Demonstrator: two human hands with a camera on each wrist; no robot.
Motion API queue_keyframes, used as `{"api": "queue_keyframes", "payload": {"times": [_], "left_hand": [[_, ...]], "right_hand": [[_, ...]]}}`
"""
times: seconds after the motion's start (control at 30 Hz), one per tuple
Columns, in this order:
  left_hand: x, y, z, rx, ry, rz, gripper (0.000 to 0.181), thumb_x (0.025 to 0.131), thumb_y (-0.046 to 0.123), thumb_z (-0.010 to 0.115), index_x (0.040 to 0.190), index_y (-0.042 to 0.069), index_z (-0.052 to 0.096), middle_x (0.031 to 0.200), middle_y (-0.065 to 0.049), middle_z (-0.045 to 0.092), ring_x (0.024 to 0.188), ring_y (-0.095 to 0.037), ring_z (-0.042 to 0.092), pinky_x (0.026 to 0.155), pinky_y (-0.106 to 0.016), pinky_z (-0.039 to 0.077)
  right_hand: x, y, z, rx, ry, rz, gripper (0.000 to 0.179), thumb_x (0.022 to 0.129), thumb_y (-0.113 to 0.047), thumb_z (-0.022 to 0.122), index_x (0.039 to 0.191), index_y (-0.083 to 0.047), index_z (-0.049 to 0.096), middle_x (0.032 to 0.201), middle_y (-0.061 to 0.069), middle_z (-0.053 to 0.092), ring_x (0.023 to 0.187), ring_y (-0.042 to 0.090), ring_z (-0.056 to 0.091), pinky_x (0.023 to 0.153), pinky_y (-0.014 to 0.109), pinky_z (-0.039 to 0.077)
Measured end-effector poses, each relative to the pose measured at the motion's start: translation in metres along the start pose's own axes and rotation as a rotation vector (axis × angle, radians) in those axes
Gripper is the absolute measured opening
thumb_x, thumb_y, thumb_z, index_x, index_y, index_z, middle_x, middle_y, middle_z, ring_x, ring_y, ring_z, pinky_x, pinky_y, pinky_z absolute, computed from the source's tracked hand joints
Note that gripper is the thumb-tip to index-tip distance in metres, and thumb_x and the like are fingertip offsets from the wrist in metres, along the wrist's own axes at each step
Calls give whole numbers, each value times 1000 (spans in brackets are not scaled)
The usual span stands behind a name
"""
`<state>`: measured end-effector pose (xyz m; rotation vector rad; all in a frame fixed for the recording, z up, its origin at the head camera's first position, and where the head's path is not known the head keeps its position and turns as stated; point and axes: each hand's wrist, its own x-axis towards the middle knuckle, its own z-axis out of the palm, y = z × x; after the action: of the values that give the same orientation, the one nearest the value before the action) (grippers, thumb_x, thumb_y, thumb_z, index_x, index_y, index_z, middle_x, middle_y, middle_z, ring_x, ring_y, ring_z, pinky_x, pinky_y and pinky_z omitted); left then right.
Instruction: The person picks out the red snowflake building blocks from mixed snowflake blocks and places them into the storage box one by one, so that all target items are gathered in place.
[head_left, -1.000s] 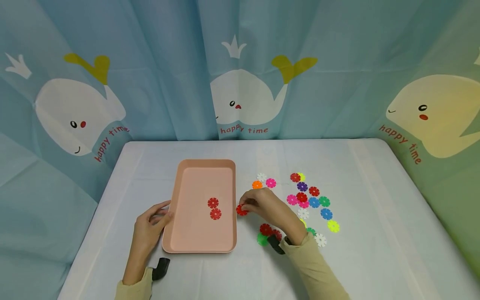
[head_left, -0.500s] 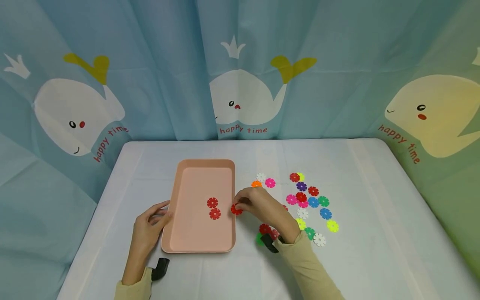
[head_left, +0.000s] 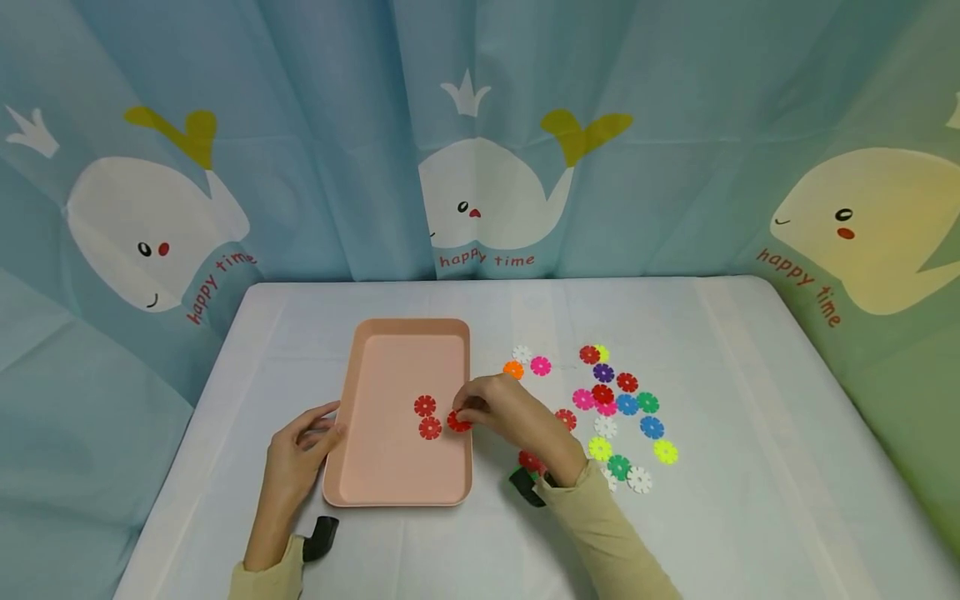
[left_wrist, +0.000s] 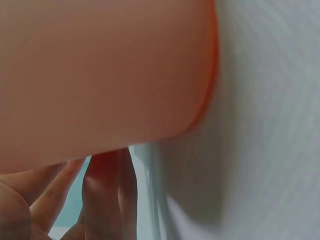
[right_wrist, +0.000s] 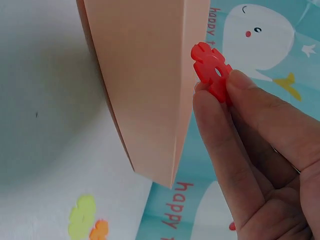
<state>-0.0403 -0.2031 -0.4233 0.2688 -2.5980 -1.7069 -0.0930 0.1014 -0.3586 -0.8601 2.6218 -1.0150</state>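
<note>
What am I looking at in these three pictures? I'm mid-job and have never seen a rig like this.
There is no machine arm, just a person's two bare hands. The wide picture comes from a camera worn on the head, looking forward and down; the other two come from the left and right wrists. The left hand holds the left edge of a pink tray. The right hand has a red notched disc pinched in its grip, over the tray's right side in the head view. Two more red discs lie inside the tray. To its right, loose notched discs in many colours lie on the white table. Behind hangs a whale print curtain.
</note>
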Motion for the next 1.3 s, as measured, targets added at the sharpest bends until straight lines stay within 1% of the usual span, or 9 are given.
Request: {"api": "queue_keyframes", "payload": {"times": [0.23,0.4,0.57,0.73,0.9,1.07,1.3], "left_hand": [[0,0,0,-2,4,0,43,92,17,72,133,6,63,113,-18,68,85,3,63,73,-9,48],[0,0,0,-10,4,4,43,92,17,72,133,5,63,114,-19,68,85,4,63,73,-9,48],[0,0,0,-7,7,9,43,92,17,72,133,5,63,114,-19,68,85,4,63,74,-9,48],[0,0,0,3,5,10,43,93,17,72,133,6,63,114,-19,68,86,4,62,74,-9,48],[-1,1,0,11,3,6,43,93,18,72,133,6,63,115,-19,68,87,3,63,74,-9,48],[-1,1,0,15,1,-4,43,93,19,71,134,7,63,116,-18,68,88,3,63,75,-9,48],[-1,0,0,6,0,0,43,93,18,71,134,7,63,116,-19,68,88,3,63,74,-9,48]], "right_hand": [[8,-3,11,56,-45,4,8,85,-6,77,92,-5,75,86,0,73,78,9,65,75,18,54],[14,-4,23,92,-78,-12,7,85,-4,77,91,-3,74,83,1,72,75,10,65,73,18,53],[18,-3,36,74,-102,-16,5,85,-4,77,90,-5,75,83,0,72,75,7,64,73,17,53],[20,-3,45,64,-101,-21,6,85,-5,78,90,-5,76,82,0,72,73,4,62,71,15,52],[21,-4,48,84,-110,-20,5,84,-5,78,89,-7,77,79,-2,72,71,0,59,70,14,51],[22,-4,52,77,-117,-29,6,83,-4,79,86,-9,77,78,-3,71,70,0,58,69,13,51],[22,-4,55,45,-130,-26,5,84,-8,79,88,-8,77,79,-5,71,70,-1,58,69,12,51]]}}
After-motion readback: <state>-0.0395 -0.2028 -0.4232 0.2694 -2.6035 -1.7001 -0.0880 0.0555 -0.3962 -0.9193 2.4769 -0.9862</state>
